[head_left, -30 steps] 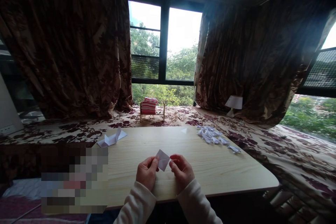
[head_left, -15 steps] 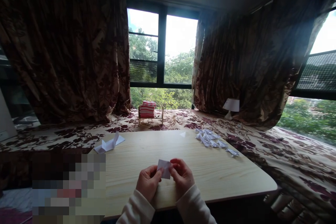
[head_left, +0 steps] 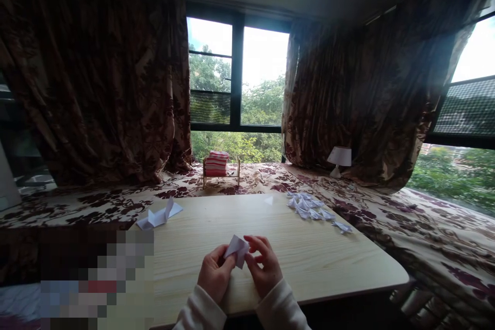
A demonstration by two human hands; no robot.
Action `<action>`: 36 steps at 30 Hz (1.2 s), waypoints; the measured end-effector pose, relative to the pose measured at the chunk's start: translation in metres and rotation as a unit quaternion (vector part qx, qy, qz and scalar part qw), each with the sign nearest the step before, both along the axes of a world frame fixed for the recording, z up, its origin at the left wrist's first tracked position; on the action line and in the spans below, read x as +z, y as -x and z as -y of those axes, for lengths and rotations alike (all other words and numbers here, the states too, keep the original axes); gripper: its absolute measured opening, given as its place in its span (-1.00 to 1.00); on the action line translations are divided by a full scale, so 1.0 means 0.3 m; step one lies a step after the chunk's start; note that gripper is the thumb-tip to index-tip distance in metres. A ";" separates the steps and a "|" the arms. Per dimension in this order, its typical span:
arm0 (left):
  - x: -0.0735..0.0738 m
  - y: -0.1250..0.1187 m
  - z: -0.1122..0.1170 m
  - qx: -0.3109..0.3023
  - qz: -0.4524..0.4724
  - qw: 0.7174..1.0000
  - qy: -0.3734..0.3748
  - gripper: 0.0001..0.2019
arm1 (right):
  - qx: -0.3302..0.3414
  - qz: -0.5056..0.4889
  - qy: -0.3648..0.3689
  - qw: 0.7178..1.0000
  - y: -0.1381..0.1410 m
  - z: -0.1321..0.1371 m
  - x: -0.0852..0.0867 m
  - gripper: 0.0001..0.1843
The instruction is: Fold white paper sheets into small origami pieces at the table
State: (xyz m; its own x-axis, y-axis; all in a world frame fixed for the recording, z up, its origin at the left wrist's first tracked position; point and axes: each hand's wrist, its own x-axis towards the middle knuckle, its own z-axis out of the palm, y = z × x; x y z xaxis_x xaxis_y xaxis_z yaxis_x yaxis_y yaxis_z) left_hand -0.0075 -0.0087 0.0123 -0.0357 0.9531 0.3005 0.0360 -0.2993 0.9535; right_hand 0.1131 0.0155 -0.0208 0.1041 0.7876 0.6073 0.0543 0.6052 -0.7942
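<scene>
A small folded piece of white paper is held between both hands just above the near edge of the light wooden table. My left hand pinches its left side with thumb and fingers. My right hand pinches the right side, fingers curled over the fold. Both wrists wear cream sleeves.
A pile of several small folded paper pieces lies at the table's far right. A larger folded white sheet sits at the far left corner. A striped stack on a small wooden stand and a white lamp stand on the floral-covered ledge.
The flat diamond of paper has been folded smaller between the fingers, and both hands have drawn closer together and slightly nearer to me.
</scene>
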 end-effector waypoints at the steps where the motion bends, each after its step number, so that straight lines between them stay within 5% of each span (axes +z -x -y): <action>1: -0.002 0.002 -0.001 0.011 -0.003 1.000 -0.001 -0.80 | -0.008 0.022 -0.024 0.999 0.000 0.006 0.007 -0.65; 17: 0.007 -0.007 0.009 -0.041 -0.038 0.998 -0.014 -0.76 | 0.055 0.025 0.087 0.994 -0.027 -0.003 0.025 -0.77; 24: -0.001 -0.006 0.009 -0.066 -0.048 0.996 -0.024 -0.73 | 0.052 0.043 0.072 0.995 -0.021 -0.001 0.023 -0.76; 36: -0.019 -0.018 0.001 0.006 -0.014 1.000 0.008 -0.56 | 0.055 -0.055 0.141 0.987 -0.035 -0.014 0.026 -0.57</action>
State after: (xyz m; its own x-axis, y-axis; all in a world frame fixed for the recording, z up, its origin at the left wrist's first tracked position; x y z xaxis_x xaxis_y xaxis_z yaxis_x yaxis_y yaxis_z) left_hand -0.0020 -0.0090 0.0066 -0.0385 0.9571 0.2873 0.0666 -0.2844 0.9564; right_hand 0.1235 0.0196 -0.0130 0.0612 0.9336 0.3530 -0.0959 0.3575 -0.9290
